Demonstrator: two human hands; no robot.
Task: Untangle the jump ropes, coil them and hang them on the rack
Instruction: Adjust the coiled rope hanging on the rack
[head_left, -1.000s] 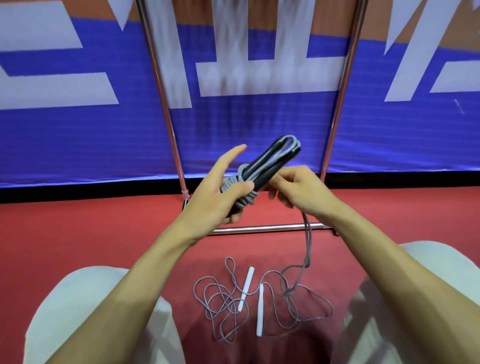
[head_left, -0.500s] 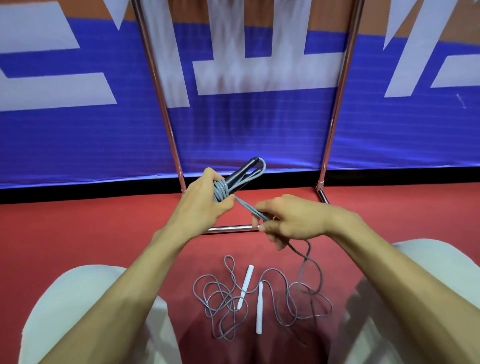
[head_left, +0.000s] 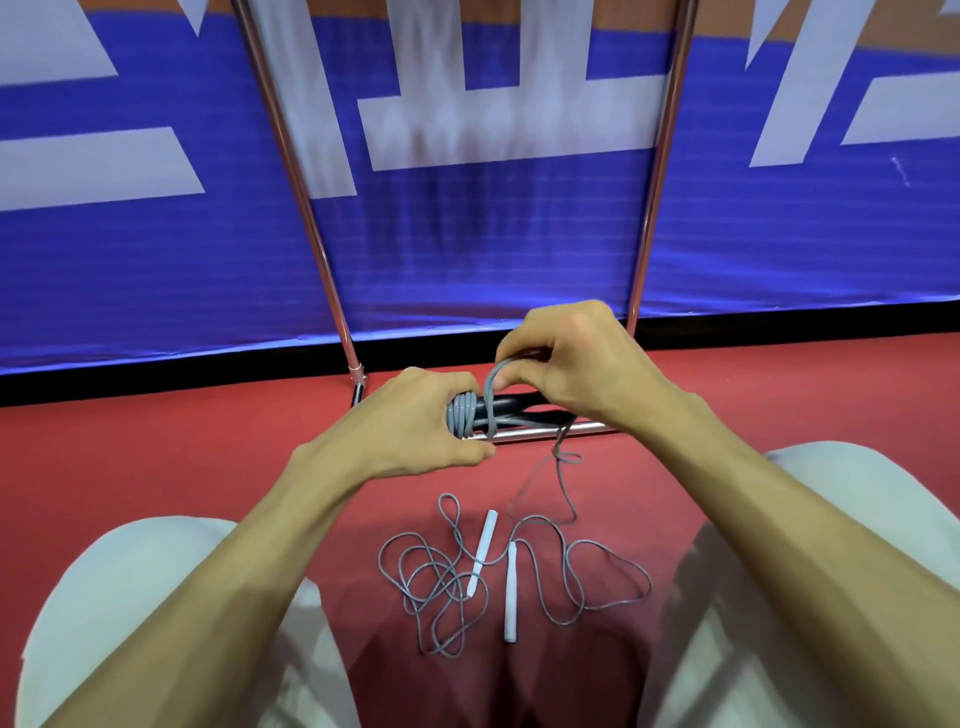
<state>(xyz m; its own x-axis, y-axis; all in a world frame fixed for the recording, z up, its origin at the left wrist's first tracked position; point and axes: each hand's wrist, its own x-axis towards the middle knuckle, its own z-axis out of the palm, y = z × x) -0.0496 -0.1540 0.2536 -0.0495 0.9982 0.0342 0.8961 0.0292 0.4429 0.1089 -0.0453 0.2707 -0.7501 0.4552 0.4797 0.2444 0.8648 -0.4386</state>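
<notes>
My left hand (head_left: 415, 423) grips one end of a jump rope bundle (head_left: 498, 410), black handles lying level with grey cord wound round them. My right hand (head_left: 576, 369) pinches the free grey cord (head_left: 491, 384) in a loop over the bundle's middle. The loose tail (head_left: 563, 478) hangs from the bundle down to the floor. A second grey rope with two white handles (head_left: 509, 592) lies tangled on the red floor between my knees. The chrome rack (head_left: 649, 218) stands just behind my hands, and its lower bar (head_left: 540, 432) passes under the bundle.
A blue and white banner (head_left: 467, 249) hangs behind the rack. The rack's left post (head_left: 306, 218) slants to the floor. My knees in pale trousers (head_left: 156, 597) frame the red floor (head_left: 156, 457).
The bundle has dropped from upright to level. My right hand has swung up from below it and now carries the cord over its top. The tail on the floor is shorter.
</notes>
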